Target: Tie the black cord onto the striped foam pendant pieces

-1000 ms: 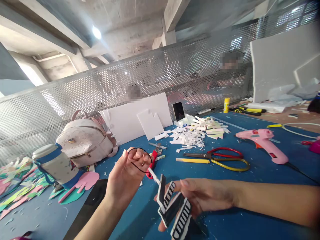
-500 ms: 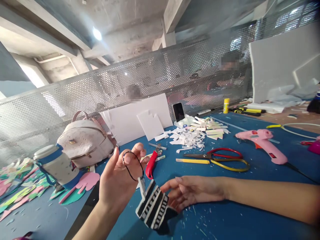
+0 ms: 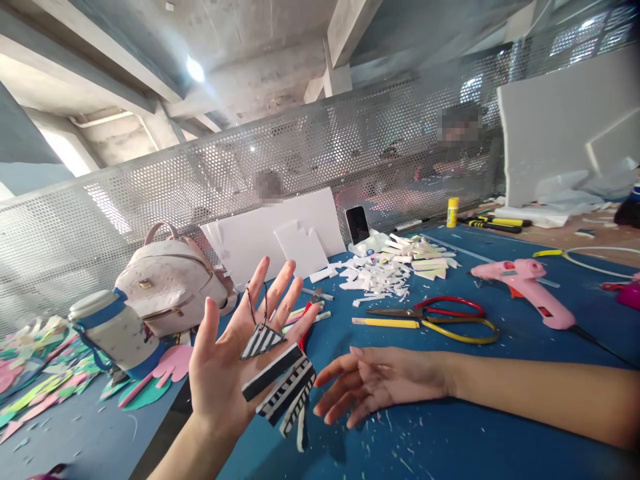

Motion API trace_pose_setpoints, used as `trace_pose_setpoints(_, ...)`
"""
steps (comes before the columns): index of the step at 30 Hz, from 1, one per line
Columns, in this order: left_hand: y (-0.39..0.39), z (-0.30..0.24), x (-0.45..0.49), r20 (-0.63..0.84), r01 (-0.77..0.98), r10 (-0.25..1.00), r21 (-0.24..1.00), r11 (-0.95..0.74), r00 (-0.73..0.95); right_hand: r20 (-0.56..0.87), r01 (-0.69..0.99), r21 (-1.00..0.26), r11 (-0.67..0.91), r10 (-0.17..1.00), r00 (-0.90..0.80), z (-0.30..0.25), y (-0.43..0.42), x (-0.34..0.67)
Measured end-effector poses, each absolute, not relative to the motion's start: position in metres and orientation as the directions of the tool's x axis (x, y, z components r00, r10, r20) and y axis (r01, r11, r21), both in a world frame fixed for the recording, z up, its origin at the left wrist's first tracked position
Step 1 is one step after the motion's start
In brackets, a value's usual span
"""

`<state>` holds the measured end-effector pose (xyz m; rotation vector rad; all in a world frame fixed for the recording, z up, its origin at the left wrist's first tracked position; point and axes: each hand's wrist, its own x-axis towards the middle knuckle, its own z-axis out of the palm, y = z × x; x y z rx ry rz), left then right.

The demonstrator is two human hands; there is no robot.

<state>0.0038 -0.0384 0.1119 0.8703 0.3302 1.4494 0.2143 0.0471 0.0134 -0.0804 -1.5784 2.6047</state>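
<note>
A black cord loop (image 3: 257,303) hangs over the spread fingers of my left hand (image 3: 220,373), whose palm faces me. From it dangles a black-and-white striped ornament (image 3: 285,380), with a small striped triangle (image 3: 262,341) at the top and larger striped layers below, in front of the palm. To its right, my right hand (image 3: 380,383) is open, fingers apart and loosely curved, close to the ornament's edge with nothing in it. Behind the left fingers lies a red-handled cutter (image 3: 306,330), mostly covered. Scissors (image 3: 425,312) and a yellow stick-like tool (image 3: 385,323) lie beyond my right hand.
A pink glue gun (image 3: 530,287) rests at the right with its cable. White foam scraps (image 3: 383,273), a phone (image 3: 357,225) and a glue stick (image 3: 453,212) are farther back. At left stand a bottle (image 3: 113,330) and a backpack (image 3: 170,283), near coloured scraps (image 3: 43,380).
My left hand has opened its fingers, with the loop now over them. The ornament has swung left and turned. My right hand no longer touches it and hardly moved.
</note>
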Motion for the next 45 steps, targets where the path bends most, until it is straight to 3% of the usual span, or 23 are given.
trace_pose_setpoints(10,-0.031,0.104,0.007,0.332,-0.743,0.916,0.667,-0.059,0.225,0.002,-0.111,-0.81,-0.576,0.186,-0.982,0.008,0.038,0.21)
trace_pose_setpoints(21,-0.03,0.099,0.011,0.318,-0.763,0.913,0.646,-0.011,0.256,0.031,-0.039,-0.819,-0.573,0.024,-0.999,0.021,0.01,0.212)
trace_pose_setpoints(24,-0.028,0.096,0.01,0.299,-0.772,0.926,0.635,-0.012,0.232,0.013,-0.04,-0.816,-0.577,0.05,-0.999,0.016,0.009,0.212)
trace_pose_setpoints(28,-0.028,0.095,0.012,0.254,-0.788,0.948,0.615,-0.008,0.189,0.044,-0.103,-0.915,-0.39,0.158,-0.987,0.021,0.008,0.213)
trace_pose_setpoints(31,-0.028,0.097,0.014,0.218,-0.793,0.964,0.61,-0.011,0.154,0.078,-0.101,-0.946,-0.309,0.088,-0.993,0.029,0.005,0.214)
trace_pose_setpoints(35,-0.027,0.096,0.013,0.207,-0.784,0.967,0.621,-0.013,0.148,0.052,-0.049,-0.891,-0.451,0.006,-0.999,0.03,-0.002,0.215)
trace_pose_setpoints(41,-0.021,0.088,0.007,0.216,-0.706,0.967,0.706,-0.058,0.137,0.042,-0.069,-0.836,-0.544,0.063,-0.997,0.022,-0.001,0.215)
trace_pose_setpoints(45,-0.02,0.081,0.012,0.276,-0.502,0.948,0.85,-0.162,0.162,0.076,-0.124,-0.754,-0.645,0.101,-0.992,0.013,0.009,0.211)
